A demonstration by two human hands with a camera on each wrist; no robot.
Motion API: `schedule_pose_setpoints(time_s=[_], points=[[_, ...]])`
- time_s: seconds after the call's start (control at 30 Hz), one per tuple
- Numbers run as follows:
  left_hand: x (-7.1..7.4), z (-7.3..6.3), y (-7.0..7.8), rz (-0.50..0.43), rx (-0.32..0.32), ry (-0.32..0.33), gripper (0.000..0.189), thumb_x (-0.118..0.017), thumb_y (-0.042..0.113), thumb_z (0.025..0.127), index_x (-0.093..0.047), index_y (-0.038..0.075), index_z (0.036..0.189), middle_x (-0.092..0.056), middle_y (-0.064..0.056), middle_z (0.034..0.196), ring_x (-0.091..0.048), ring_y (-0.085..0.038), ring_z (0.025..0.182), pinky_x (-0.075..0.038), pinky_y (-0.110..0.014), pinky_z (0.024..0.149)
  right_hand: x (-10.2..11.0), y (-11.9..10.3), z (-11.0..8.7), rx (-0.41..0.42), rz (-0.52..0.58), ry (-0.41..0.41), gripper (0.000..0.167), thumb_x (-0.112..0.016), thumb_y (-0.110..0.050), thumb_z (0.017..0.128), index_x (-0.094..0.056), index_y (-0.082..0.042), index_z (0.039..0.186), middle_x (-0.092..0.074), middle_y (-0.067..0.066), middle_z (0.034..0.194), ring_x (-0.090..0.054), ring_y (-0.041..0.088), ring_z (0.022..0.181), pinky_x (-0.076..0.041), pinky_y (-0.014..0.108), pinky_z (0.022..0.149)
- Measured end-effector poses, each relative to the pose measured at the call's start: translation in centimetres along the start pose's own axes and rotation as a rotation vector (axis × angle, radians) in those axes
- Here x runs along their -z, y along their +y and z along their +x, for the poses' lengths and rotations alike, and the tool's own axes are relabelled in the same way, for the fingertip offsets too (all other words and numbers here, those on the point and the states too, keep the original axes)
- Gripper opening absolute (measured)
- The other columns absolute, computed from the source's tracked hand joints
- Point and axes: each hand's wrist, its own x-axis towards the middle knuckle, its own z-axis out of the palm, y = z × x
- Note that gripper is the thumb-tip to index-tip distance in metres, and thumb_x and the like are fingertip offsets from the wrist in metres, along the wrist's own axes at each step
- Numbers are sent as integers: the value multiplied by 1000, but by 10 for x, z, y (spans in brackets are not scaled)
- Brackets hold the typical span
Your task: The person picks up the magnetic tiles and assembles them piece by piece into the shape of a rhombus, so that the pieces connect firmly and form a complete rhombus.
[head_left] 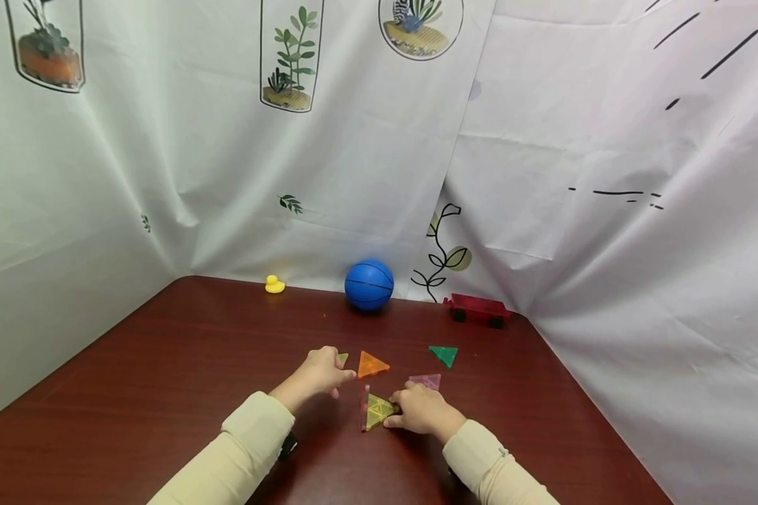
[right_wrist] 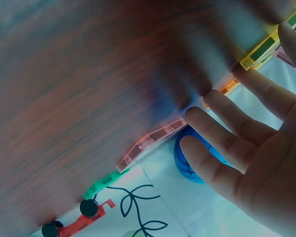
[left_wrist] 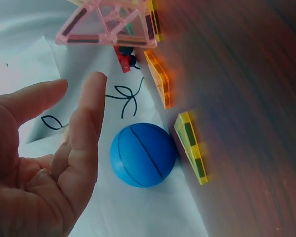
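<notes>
A yellow triangular magnetic tile (head_left: 377, 410) lies flat on the table, and a pink triangular tile (left_wrist: 108, 27) stands upright along its left edge. My right hand (head_left: 422, 408) holds the yellow tile by its right corner, thumb on the near side and index finger on the far side; the other fingers are spread above the tabletop (right_wrist: 79, 84). To the left of the pink tile hovers my left hand (head_left: 318, 372), thumb and index finger apart with nothing between them. Another yellow tile (left_wrist: 191, 148) lies beyond the left hand, partly hidden by it in the head view.
An orange triangle tile (head_left: 371, 365) lies behind the upright pink one. Past the right hand are a second pink tile (head_left: 426, 381) and a green tile (head_left: 444, 355). Along the back stand a yellow duck (head_left: 274, 284), a blue ball (head_left: 369, 285) and a red wagon (head_left: 478, 307).
</notes>
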Motion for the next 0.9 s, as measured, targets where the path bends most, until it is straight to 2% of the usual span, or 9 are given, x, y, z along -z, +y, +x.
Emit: schedule_pose_setpoints(time_s=[0.07,0.17,0.33,0.47,0.9], points=[[2,1,-3,14,-1,8,25,-67,21,77,-51,4,67,-52,-7,56,-57,-16,45,-46,-29,60,0,0,0,-2,-2,1,42,-64,-47,72,-65,-14,100,-56,0,90,-53,18,86,-44,38,70],[4,4,-7,21,3,24,26,-66,21,77,-54,5,62,-54,-7,53,-57,-17,45,-44,-27,54,0,-1,-1,0,-4,6,43,-64,-47,72,-65,-15,100,-56,0,91,-53,19,87,-44,38,70],[6,10,-16,22,26,50,24,-65,17,78,-50,4,64,-53,-7,55,-56,-16,43,-42,-25,49,0,-1,-1,8,-10,9,43,-64,-46,72,-65,-15,100,-57,0,91,-53,19,87,-44,38,70],[6,12,-21,26,43,53,27,-64,16,78,-47,5,60,-51,-7,51,-56,-16,43,-41,-25,49,0,-1,0,9,-11,9,42,-64,-46,72,-65,-15,100,-56,0,91,-52,19,87,-44,38,70],[2,11,-18,26,37,23,25,-65,18,79,-50,5,64,-53,-7,51,-56,-16,43,-42,-25,49,3,0,2,26,7,-24,40,-65,-44,73,-65,-14,100,-58,-3,89,-51,15,85,-44,35,71]])
